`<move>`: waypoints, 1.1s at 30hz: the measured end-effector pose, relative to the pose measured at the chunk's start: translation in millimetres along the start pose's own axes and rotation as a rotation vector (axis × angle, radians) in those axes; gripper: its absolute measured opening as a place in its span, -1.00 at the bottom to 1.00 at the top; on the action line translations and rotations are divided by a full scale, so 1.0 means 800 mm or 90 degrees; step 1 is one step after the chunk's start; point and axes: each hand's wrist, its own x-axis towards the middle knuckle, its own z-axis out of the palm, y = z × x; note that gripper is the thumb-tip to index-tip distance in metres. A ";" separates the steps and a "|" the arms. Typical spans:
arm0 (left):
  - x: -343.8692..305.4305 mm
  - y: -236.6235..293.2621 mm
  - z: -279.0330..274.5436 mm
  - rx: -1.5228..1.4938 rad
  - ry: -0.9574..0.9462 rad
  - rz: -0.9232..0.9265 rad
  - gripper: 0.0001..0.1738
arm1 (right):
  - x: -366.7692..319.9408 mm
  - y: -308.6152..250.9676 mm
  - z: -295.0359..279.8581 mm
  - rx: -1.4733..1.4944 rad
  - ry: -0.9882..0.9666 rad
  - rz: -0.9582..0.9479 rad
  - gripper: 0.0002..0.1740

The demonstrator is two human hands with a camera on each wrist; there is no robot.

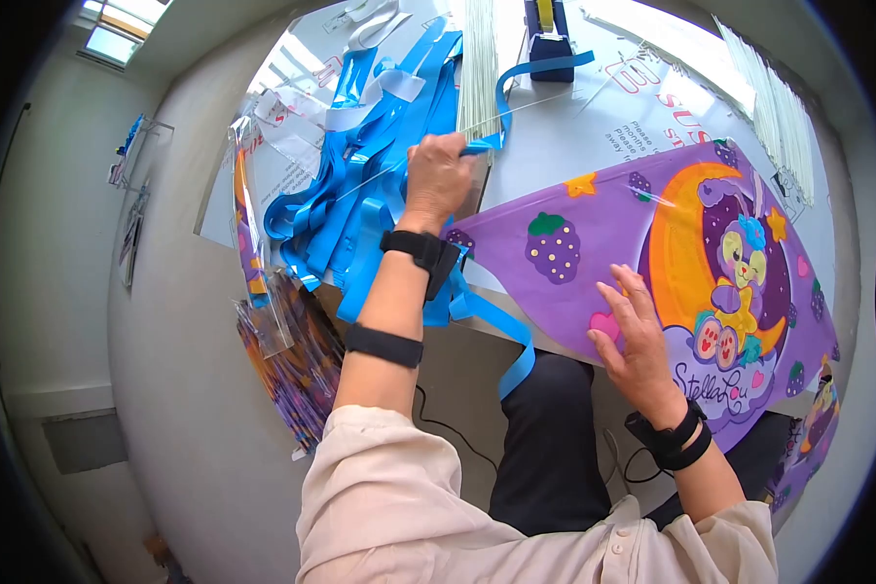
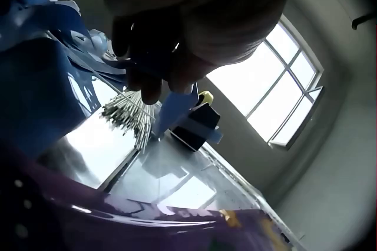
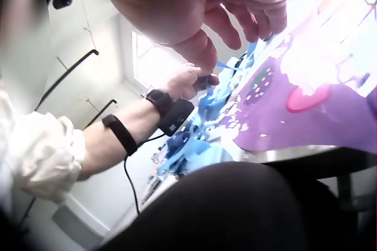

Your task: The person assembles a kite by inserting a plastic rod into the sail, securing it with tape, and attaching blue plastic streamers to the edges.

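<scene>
while the left hand (image 1: 440,180) pinches a flat, smooth blue ribbon (image 1: 487,145) between curled fingers and thumb, a thin, straight white rod (image 1: 540,103) passes beside it; whether those fingers hold the rod too cannot be told. the ribbon points away toward a dark box (image 1: 552,64). below the right hand (image 1: 638,346), its fingers bent and spread, a glossy, roughly triangular purple sheet (image 1: 676,258) overhangs the table's (image 1: 594,117) near edge, narrow corner toward the left wrist, long axis crosswise before the person.
</scene>
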 end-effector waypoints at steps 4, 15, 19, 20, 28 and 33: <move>-0.012 0.056 -0.092 -0.352 -0.166 -0.166 -0.83 | 0.051 -0.031 0.007 0.789 -0.152 0.355 -0.38; -0.255 0.154 -0.189 -0.396 -0.489 -0.081 -0.89 | 0.175 -0.022 0.037 1.333 -0.027 0.497 -0.72; -0.286 0.170 -0.180 -0.511 -0.550 0.001 -0.79 | 0.119 -0.026 -0.007 1.212 -0.223 0.288 -0.69; -0.288 0.180 -0.176 -0.476 -0.419 0.023 -0.75 | 0.098 -0.036 -0.016 1.085 -0.217 0.265 -0.68; -0.214 0.290 -0.096 -0.750 -0.081 -0.315 -0.85 | -0.050 -0.055 -0.062 1.038 -0.329 0.320 -0.71; -0.233 0.353 -0.056 -0.928 -0.038 -0.421 -0.78 | -0.117 -0.050 -0.112 0.903 -0.285 0.336 -0.76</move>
